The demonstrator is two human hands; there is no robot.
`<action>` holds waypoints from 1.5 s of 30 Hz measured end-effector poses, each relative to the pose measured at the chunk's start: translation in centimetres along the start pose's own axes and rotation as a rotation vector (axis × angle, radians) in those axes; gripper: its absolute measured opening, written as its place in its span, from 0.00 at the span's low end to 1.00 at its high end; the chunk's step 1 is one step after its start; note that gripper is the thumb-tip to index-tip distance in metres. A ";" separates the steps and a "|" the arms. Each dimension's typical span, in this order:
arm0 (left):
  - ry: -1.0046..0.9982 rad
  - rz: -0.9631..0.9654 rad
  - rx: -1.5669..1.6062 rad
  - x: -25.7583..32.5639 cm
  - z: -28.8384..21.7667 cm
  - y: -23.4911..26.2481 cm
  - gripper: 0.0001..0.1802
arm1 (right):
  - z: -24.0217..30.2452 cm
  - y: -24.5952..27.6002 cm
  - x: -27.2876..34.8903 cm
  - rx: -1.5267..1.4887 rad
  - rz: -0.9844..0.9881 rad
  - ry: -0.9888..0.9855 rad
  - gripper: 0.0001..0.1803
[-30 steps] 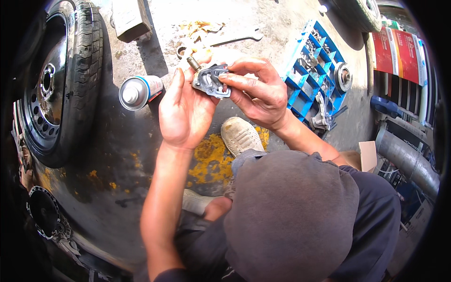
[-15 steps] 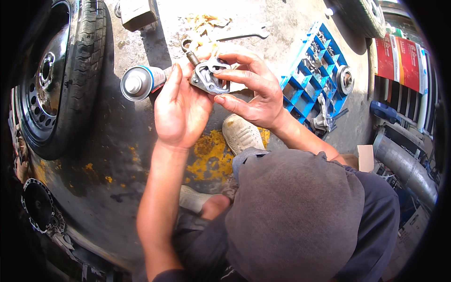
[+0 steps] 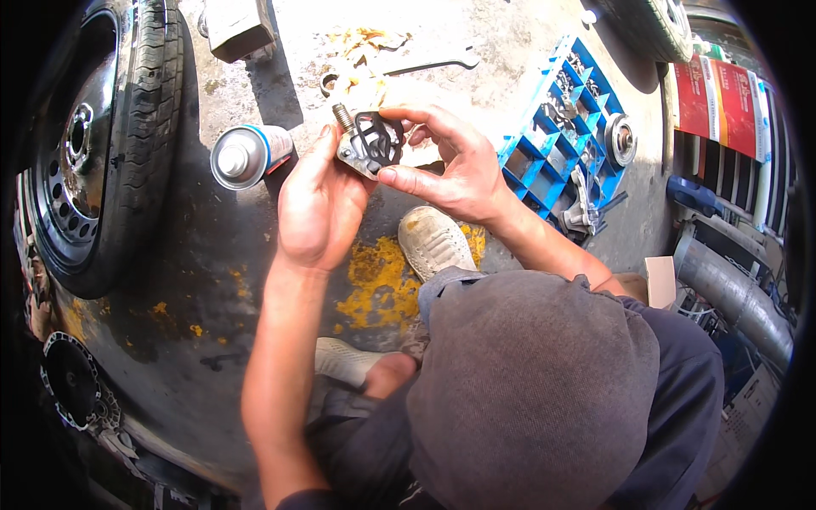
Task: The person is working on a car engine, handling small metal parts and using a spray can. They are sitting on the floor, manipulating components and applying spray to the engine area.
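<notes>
My left hand (image 3: 319, 204) and my right hand (image 3: 450, 170) hold a small metal part (image 3: 365, 144) between them, above the concrete floor. The part is a grey casting with a black gasket-like web on its face and a threaded stud sticking out at its upper left. My left fingers cradle it from below and the left. My right thumb and fingers pinch its right side and top. A grey cloth over my front (image 3: 527, 382) hides my lap.
A spray can (image 3: 246, 155) lies on the floor left of my hands. A wheel with its tyre (image 3: 102, 144) stands at the far left. A blue compartment tray of parts (image 3: 561, 153), a wrench (image 3: 425, 64) and my shoe (image 3: 433, 242) lie nearby.
Both hands have shifted slightly right and up in the view with the part, and the part has turned so its black web faces the camera.
</notes>
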State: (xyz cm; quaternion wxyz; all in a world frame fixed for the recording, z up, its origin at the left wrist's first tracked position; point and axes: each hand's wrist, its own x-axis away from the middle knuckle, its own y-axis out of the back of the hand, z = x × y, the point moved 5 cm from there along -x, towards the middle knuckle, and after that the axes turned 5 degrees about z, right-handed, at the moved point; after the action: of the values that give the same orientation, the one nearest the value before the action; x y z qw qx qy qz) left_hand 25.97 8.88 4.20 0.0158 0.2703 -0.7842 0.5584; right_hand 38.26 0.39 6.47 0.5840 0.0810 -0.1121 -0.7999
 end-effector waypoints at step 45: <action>0.088 -0.320 -0.969 1.0 -0.6 0.8 0.06 | -3.7 0.2 -0.2 -0.580 0.108 -0.476 0.08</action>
State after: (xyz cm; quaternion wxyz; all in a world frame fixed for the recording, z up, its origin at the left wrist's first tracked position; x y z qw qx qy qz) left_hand 24.64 9.19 4.10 0.2576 0.3249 -0.9004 0.1319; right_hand 39.46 0.19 2.95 0.5815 -0.2819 -0.0177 -0.7630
